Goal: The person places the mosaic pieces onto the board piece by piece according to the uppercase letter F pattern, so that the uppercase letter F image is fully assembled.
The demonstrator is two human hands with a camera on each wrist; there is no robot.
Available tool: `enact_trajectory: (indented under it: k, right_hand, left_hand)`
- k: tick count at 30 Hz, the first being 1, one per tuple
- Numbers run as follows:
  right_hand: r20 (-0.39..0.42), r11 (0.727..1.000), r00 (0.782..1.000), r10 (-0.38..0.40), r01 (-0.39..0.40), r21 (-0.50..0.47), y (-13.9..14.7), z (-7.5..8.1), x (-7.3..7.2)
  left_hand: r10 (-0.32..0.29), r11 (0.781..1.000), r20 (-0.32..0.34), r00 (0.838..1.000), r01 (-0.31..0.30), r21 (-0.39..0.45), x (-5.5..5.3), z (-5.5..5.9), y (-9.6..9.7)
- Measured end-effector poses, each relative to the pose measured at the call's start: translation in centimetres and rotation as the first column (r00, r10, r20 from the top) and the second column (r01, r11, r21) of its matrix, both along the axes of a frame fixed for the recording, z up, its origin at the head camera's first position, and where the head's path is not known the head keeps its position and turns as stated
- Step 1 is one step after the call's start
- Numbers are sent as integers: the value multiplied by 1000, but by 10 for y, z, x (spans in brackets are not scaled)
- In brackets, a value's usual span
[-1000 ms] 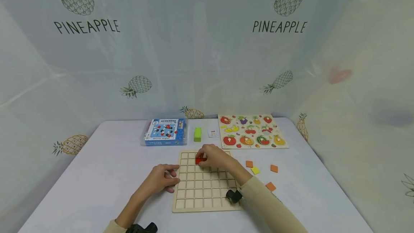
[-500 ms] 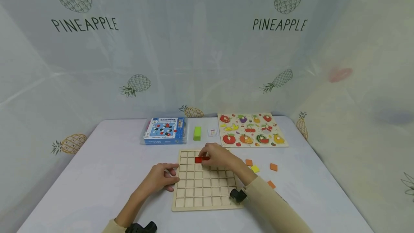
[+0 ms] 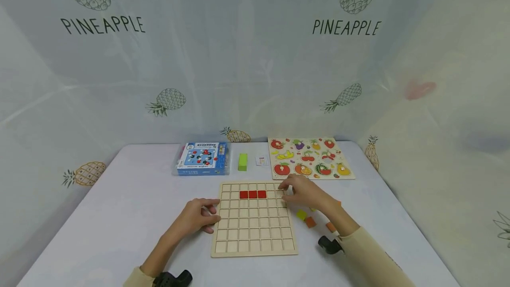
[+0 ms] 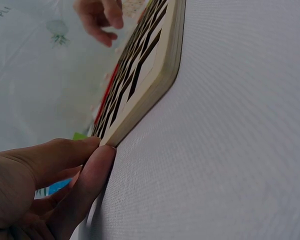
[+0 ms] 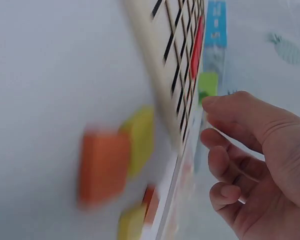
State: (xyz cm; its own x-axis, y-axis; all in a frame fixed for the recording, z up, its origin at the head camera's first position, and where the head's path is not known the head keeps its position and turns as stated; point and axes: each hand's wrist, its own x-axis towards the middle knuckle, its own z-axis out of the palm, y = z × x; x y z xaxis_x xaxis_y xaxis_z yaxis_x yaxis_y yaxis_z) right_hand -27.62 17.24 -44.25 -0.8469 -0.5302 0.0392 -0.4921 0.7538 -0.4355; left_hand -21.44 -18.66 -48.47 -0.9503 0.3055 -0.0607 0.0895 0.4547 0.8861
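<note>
A wooden grid board (image 3: pixel 255 223) lies flat on the table. Three red square tiles (image 3: pixel 253 195) sit side by side in its second row from the far edge. My left hand (image 3: pixel 196 217) touches the board's left edge with the tips of thumb and index finger, set apart along it; the left wrist view shows these fingertips (image 4: pixel 102 155) against the rim. Over the board's far right corner is my right hand (image 3: pixel 304 191), its fingers loosely bent. Nothing shows between those fingers in the right wrist view. Orange tiles (image 5: pixel 105 165) and yellow tiles (image 5: pixel 140 140) lie right of the board.
Behind the board stand a blue boxed set (image 3: pixel 202 159), a green block (image 3: pixel 242 162) and a small printed card (image 3: pixel 261 160). A fruit puzzle board (image 3: pixel 295 161) lies at the back right. A pineapple-print curtain (image 3: pixel 239 56) hangs behind the table.
My right hand has let go of a red tile, leaving three in the row, and moved right to the board's edge. The left hand stays at the left edge.
</note>
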Motion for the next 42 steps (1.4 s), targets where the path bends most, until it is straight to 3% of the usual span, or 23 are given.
enact_trajectory:
  k: [8, 14, 23, 42]
  right_hand:
    - [-51, 997, 996, -76, 76, -1, 58, -9, 14]
    - [-30, 986, 986, -164, 164, -7, 92, -12, 23]
    - [-25, 979, 979, -202, 202, -18, 130, -20, 30]
    - [-31, 970, 969, -244, 243, -16, 150, -23, 38]
  left_hand:
    - [1, 1000, 8, 1000, -1, 6, 1, 0, 1]
    - [9, 1000, 10, 1000, -9, 1, 2, 2, 1]
    - [0, 1000, 18, 1000, -1, 24, 3, 0, 0]
    - [8, 1000, 11, 1000, -8, 6, 0, 1, 0]
